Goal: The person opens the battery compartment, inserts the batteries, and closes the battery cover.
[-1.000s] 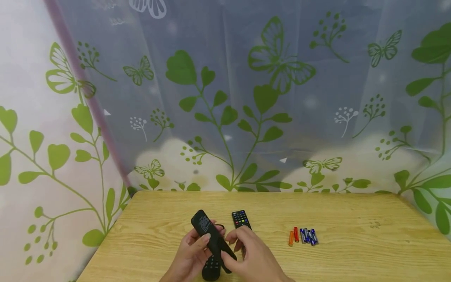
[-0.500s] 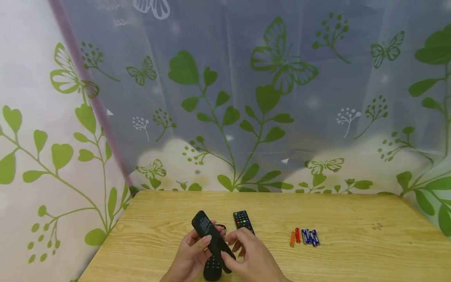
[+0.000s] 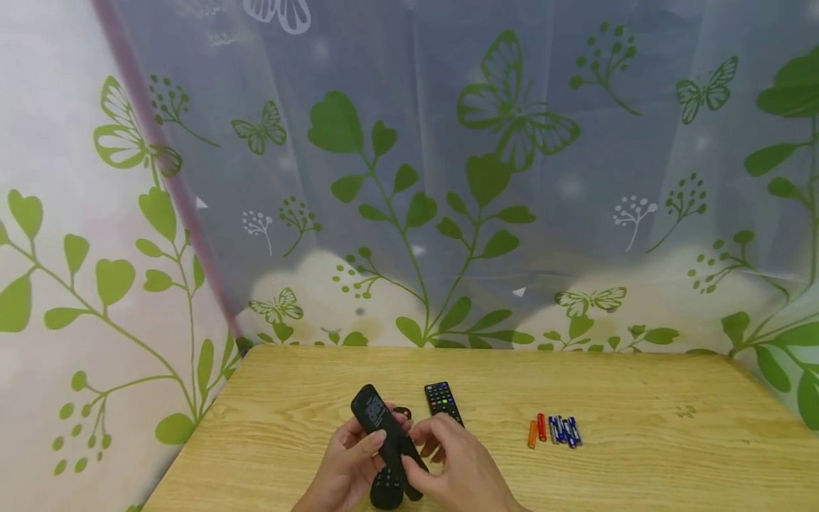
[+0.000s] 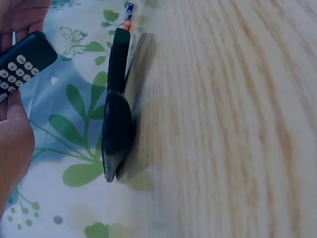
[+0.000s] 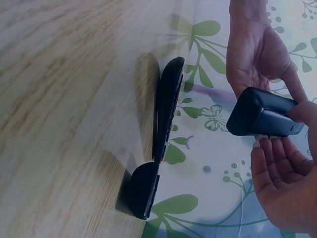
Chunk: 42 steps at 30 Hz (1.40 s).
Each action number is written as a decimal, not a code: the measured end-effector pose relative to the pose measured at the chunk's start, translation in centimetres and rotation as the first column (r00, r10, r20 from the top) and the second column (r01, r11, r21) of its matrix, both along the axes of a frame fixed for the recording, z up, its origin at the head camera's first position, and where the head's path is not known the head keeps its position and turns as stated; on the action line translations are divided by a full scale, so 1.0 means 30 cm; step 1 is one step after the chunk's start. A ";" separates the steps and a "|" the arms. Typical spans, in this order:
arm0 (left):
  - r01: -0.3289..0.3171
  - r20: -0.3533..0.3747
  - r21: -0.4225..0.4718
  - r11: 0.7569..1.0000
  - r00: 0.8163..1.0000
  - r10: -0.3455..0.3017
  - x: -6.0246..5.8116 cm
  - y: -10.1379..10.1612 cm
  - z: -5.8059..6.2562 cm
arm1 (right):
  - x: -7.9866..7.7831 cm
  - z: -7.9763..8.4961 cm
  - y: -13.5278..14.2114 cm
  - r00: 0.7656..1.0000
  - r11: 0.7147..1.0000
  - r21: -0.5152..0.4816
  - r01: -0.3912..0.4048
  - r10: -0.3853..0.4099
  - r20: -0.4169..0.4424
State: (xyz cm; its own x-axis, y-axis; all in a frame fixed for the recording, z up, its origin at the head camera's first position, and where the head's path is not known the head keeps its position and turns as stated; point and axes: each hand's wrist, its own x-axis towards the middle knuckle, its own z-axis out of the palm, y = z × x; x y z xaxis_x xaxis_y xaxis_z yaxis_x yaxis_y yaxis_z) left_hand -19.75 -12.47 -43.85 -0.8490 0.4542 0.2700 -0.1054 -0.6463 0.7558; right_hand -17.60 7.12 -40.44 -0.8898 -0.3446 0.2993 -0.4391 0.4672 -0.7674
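You have both hands on one black remote (image 3: 371, 411), and it is above the near part of the table (image 3: 672, 434), tilted, with its upper end toward your left. Your left hand (image 3: 348, 455) holds it around the middle: the thumb lies on the back side, where pale printing shows, and the fingers are behind. The left wrist view shows light round buttons on its other side. Your right hand (image 3: 463, 462) holds the lower end in a narrow grip, with the thumb pressing on the back and the bent fingers close to the opposite side; I cannot tell if each fingertip touches.

Below the held one, a second remote (image 3: 387, 491) lies on the table, buttons up, and is partly covered by it. A third remote (image 3: 441, 400) lies just beyond your right fingers, also with buttons up, and your hand hides its near end. Well to the right of your hands there are an orange battery (image 3: 532, 434), a red battery (image 3: 542, 427) beside it, and a tight group of blue batteries (image 3: 564, 431). Behind the table hangs a cloth (image 3: 384, 299) with green leaves and butterflies.
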 end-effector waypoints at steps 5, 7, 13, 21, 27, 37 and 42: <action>0.004 0.012 -0.003 1.000 1.000 -0.004 0.001 0.006 -0.005 | 0.000 -0.002 0.014 0.998 0.998 -0.049 -0.032 0.035 0.048; 0.006 0.017 -0.004 1.000 1.000 -0.006 0.002 0.008 -0.007 | -0.001 -0.003 0.019 0.997 0.997 -0.060 -0.042 0.046 0.065; 0.012 0.043 -0.010 1.000 0.999 -0.011 0.005 0.015 -0.012 | 0.003 -0.007 0.033 0.994 0.995 -0.075 -0.058 0.065 0.087; 0.024 0.043 -0.006 1.000 0.999 -0.024 0.003 0.024 -0.017 | 0.009 -0.006 0.058 0.992 0.991 -0.130 -0.030 0.045 0.114; 0.010 0.043 -0.012 1.000 0.999 -0.009 -0.002 0.026 -0.023 | 0.008 -0.002 0.113 0.995 0.989 -0.149 0.025 -0.011 0.096; -0.018 0.068 -0.012 1.000 0.997 0.019 0.000 0.001 -0.024 | -0.046 0.018 0.310 0.951 0.948 -0.099 0.303 -0.294 0.099; -0.048 0.086 -0.028 0.998 0.995 0.050 0.004 -0.017 -0.016 | -0.077 0.018 0.454 0.926 0.927 0.004 0.376 -0.375 0.048</action>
